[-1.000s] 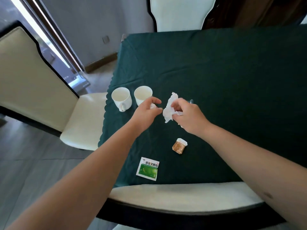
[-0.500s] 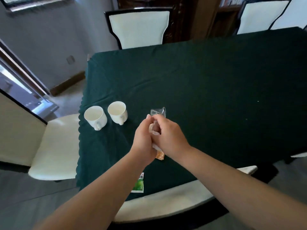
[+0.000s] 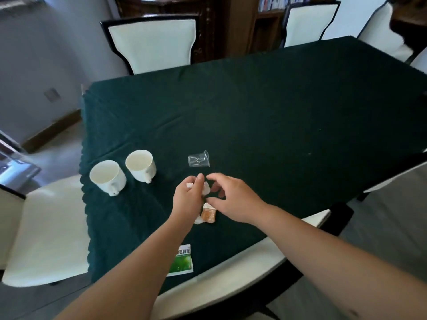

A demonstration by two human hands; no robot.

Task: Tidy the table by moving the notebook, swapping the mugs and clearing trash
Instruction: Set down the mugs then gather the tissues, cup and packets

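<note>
Currently, the left hand (image 3: 189,195) is gripping a crumpled white tissue (image 3: 206,188), with its fingers curled around the wad and bits of white showing on either side of them. The right hand (image 3: 233,199) is hovering just beside it, its fingers spread and lightly curved and holding nothing; whether its fingertips are touching the tissue cannot be told. Both hands are positioned above the dark green tablecloth (image 3: 254,112), near the front edge of the table.

Below the hands, a small orange-brown packet (image 3: 208,215) is lying on the cloth. A clear plastic cup (image 3: 199,159) is lying on its side just beyond the hands. Two white mugs are standing upright near the table's left edge: the left mug (image 3: 107,177) and the right mug (image 3: 141,165) are sitting just beside each other, each with its handle facing the viewer. A green and white sachet (image 3: 183,262) is lying flat at the front edge, partly hidden by the left forearm. White upholstered chairs (image 3: 152,42) are standing around the table.
</note>
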